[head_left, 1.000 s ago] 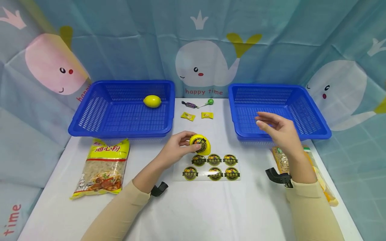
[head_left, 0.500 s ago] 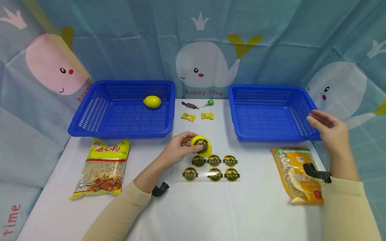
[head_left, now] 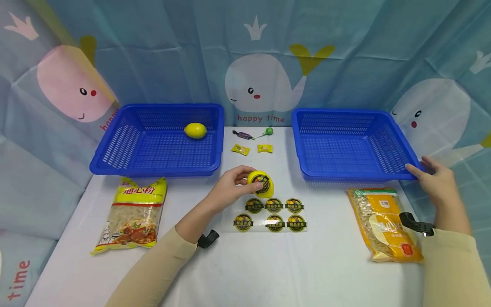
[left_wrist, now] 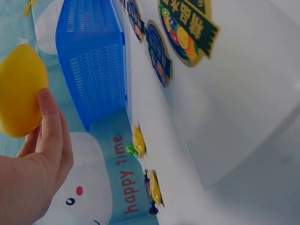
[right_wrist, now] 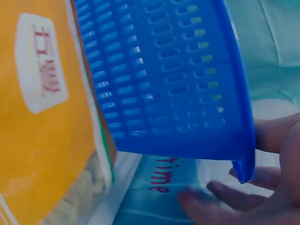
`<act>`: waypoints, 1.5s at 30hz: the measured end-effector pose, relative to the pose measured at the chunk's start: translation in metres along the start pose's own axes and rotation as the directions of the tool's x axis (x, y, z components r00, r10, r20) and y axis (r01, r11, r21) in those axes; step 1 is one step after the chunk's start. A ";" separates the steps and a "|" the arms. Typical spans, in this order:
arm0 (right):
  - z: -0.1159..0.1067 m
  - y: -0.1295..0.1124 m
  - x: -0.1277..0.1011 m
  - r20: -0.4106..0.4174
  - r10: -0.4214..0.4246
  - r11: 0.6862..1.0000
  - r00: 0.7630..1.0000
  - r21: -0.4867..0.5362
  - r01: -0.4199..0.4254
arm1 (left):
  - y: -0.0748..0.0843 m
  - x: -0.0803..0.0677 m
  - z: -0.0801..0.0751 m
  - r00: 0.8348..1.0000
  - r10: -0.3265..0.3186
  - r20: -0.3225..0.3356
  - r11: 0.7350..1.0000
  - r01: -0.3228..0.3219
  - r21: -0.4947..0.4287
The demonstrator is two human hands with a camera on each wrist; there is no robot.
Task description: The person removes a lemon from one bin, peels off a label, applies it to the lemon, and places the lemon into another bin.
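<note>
My left hand [head_left: 232, 187] pinches a yellow lemon [left_wrist: 21, 91] above a clear sheet of round black-and-gold fruit stickers [head_left: 274, 223]. A matching sticker lies on the lemon's side facing me in the head view. My right hand [head_left: 441, 183] is at the near right corner of the right blue plastic basket [head_left: 350, 176]. Its thumb is right at the rim, while the other fingers spread apart just outside and below that corner in the right wrist view, partly blurred. In the left blue basket [head_left: 153, 172] lies a second lemon [head_left: 195, 130].
Between the baskets lie a purple-wrapped candy [head_left: 243, 135], a green lollipop [head_left: 269, 131] and two yellow-wrapped candies [head_left: 240, 149]. A yellow-topped pasta bag [head_left: 132, 213] lies at the left. An orange food bag [head_left: 387, 226] lies before the right basket. Whale-print curtains [head_left: 264, 85] enclose the table.
My right hand has moved from over the right basket out to its near right corner, uncovering the orange bag. My left hand still holds the lemon, shifted slightly to the right.
</note>
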State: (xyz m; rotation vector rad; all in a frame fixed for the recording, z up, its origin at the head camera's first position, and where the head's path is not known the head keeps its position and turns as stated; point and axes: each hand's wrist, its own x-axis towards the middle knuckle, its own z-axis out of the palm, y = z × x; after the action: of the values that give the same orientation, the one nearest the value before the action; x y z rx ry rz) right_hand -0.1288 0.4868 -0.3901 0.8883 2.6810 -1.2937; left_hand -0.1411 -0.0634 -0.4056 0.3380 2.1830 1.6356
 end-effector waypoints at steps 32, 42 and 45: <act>0.005 -0.002 0.016 0.003 -0.032 0.999 0.999 0.035 0.032 | 0.077 0.095 0.097 0.998 0.038 -0.059 0.997 -0.034 0.068; 0.013 -0.006 0.012 -0.090 -0.012 1.000 0.996 0.014 0.013 | 0.082 0.111 0.118 0.992 0.089 -0.087 0.980 -0.072 0.188; 0.015 -0.008 0.010 -0.094 -0.007 1.000 0.996 0.011 0.008 | 0.082 0.112 0.122 0.989 0.113 -0.096 0.956 -0.081 0.281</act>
State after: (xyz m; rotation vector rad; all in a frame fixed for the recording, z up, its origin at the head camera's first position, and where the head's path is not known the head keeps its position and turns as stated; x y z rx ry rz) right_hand -0.1443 0.4772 -0.3971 0.9648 2.7522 -1.3020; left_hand -0.1907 0.1118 -0.3754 0.4487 2.5234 1.4269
